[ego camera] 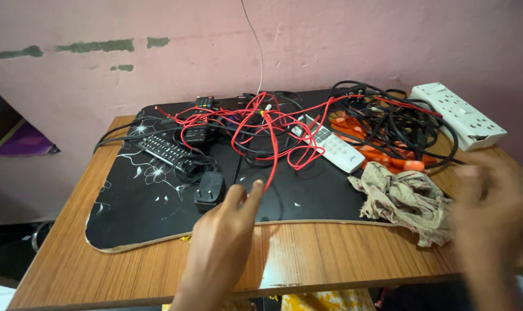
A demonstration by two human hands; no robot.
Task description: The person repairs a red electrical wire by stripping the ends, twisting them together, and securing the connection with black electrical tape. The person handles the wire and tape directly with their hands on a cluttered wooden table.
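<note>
- The left hand (224,242) reaches forward over the table's near edge, fingers loosely spread and empty; its fingertips (256,187) lie at the hanging end of the red wire (271,151), though actual contact cannot be told.
- The right hand (492,207) is blurred; it seems open and holds nothing, hovering just right of the crumpled cloth (405,198).
- Just left of the left fingertips sits a black plug adapter (208,190), its pins pointing toward the person.
- Beyond the left hand the red wire loops in a tangle across a black mat (140,213) with a pale flower pattern.
- Further left of that tangle lies a long black remote (163,151); a white remote (333,147) lies ahead, between the two hands.
- Ahead of the right hand, a heap of black cables (408,124) rests over something orange (382,155).
- Beyond it, by the pink wall, is a white power strip (457,115).
- All rests on a wooden table (325,259).
</note>
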